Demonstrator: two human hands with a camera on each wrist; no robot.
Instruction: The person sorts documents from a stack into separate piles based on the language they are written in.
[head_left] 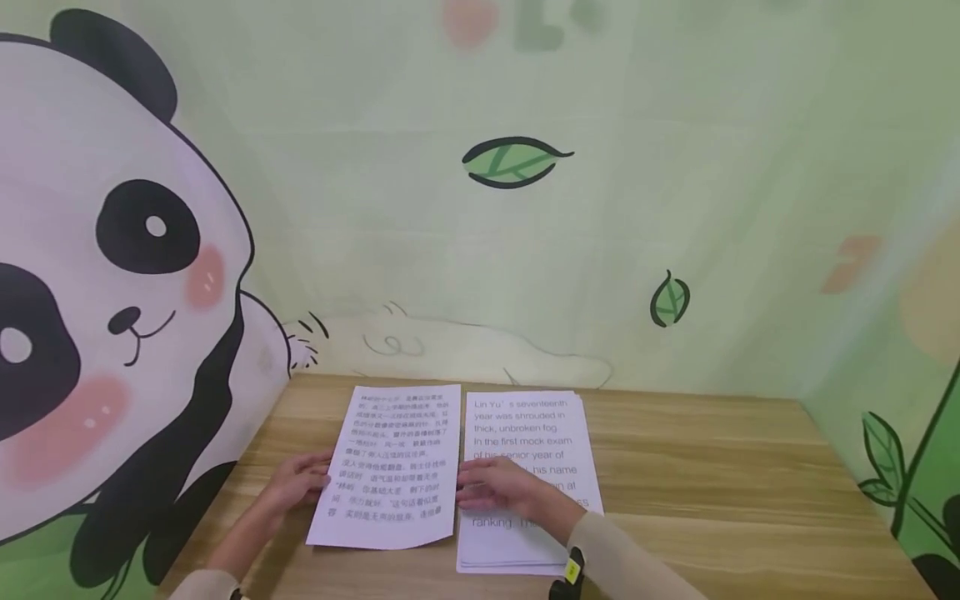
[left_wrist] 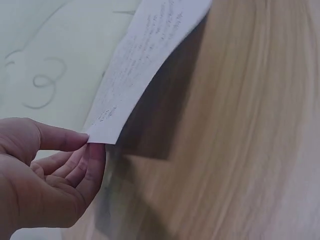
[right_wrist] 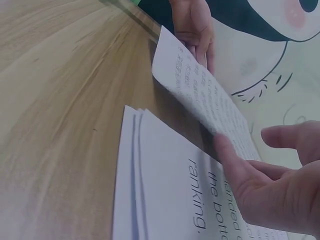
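A white sheet with Chinese print (head_left: 386,467) is raised off the table, its shadow showing beneath in the left wrist view. My left hand (head_left: 296,482) pinches the sheet's left edge between thumb and fingers, plainly seen in the left wrist view. Over the English-printed papers (head_left: 517,417), my right hand (head_left: 498,485) has its fingertips at the sheet's right edge. The right wrist view shows that hand's thumb (right_wrist: 282,136) standing away from the paper, with the fingers fairly straight. Part of the English text is hidden under the right hand.
The English papers form a small, slightly uneven stack (right_wrist: 165,170) lying on the wooden table (head_left: 712,483). Behind the table hangs a green backdrop (head_left: 360,208) with a panda and leaves on it. A dark wrist strap (head_left: 567,575) is on the right wrist.
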